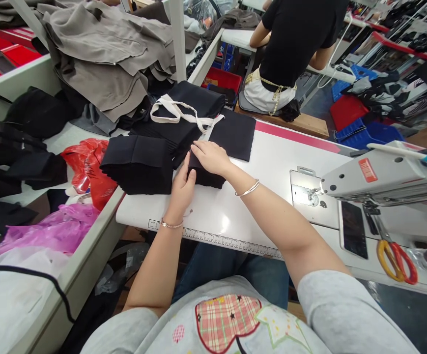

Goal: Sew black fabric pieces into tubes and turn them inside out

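Stacks of folded black fabric lie at the left end of the white sewing table. My left hand [183,186] is upright between the left black stack [136,164] and a smaller black stack [208,178], its fingers apart and against the fabric. Across the top of the smaller stack reaches my right hand [210,156], palm down, fingers near the left fingertips; whether it grips anything is hidden. Behind the hands, a loose white strap [172,109] rests on a larger black pile [198,96]. A flat black piece [234,133] lies right of it.
To the right stand a sewing machine [371,174], a phone [353,229] and scissors [396,260] on the white table [265,196]. Red [93,172] and pink [51,228] plastic bags lie left. Grey fabric [102,49] is heaped behind; a person [294,44] sits ahead.
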Action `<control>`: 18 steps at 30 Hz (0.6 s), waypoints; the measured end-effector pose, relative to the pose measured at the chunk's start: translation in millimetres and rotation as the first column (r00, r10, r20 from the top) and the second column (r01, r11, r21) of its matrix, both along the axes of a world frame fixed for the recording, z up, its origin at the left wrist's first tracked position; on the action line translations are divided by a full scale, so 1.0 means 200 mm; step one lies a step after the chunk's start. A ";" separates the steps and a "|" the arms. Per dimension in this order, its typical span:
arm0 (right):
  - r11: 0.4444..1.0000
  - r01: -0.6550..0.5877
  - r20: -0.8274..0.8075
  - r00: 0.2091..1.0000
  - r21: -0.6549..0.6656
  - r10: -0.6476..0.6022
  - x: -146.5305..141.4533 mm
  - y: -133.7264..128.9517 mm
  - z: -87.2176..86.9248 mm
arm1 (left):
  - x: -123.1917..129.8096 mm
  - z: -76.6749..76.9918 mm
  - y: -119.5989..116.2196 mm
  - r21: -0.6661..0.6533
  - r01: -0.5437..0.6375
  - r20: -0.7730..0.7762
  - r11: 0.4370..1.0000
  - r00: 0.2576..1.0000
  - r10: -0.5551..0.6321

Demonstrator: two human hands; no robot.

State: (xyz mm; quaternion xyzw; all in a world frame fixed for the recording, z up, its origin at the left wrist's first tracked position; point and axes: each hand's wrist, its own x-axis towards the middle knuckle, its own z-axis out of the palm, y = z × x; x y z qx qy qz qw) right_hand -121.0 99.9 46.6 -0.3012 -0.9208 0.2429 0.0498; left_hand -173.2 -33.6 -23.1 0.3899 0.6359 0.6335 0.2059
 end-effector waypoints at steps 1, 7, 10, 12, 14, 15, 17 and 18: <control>1.000 -0.003 -0.003 1.000 -0.010 0.003 0.00 0.00 0.01 | 0.00 0.00 0.00 -0.015 -0.014 -0.032 1.000 0.999 0.013; 1.000 -0.012 0.032 0.999 -0.021 0.013 0.00 -0.01 0.06 | 0.00 -0.01 0.01 -0.011 -0.069 -0.079 0.998 0.995 0.068; 1.000 -0.022 0.033 0.999 -0.002 0.022 0.00 -0.02 0.06 | 0.00 0.00 0.01 -0.002 -0.070 -0.078 0.998 0.995 0.069; 1.000 -0.029 0.032 0.999 -0.003 0.029 0.00 -0.03 0.06 | 0.00 0.01 0.01 -0.004 -0.059 -0.073 0.998 0.996 0.058; 1.000 -0.020 0.033 0.999 -0.013 0.020 0.00 -0.05 0.08 | -0.01 0.03 0.00 0.010 -0.046 -0.065 0.999 0.997 0.046; 1.000 -0.008 0.032 0.999 -0.022 0.009 0.00 -0.06 0.09 | -0.01 0.04 -0.01 0.022 -0.037 -0.060 0.999 0.997 0.038; 0.999 0.030 0.024 0.999 -0.038 -0.030 0.01 -0.09 0.12 | -0.01 0.08 -0.03 0.048 -0.013 -0.046 0.999 0.999 0.015; 0.997 0.059 0.018 0.998 -0.047 -0.058 0.00 -0.10 0.13 | -0.01 0.09 -0.04 0.050 0.003 -0.038 0.999 0.999 -0.002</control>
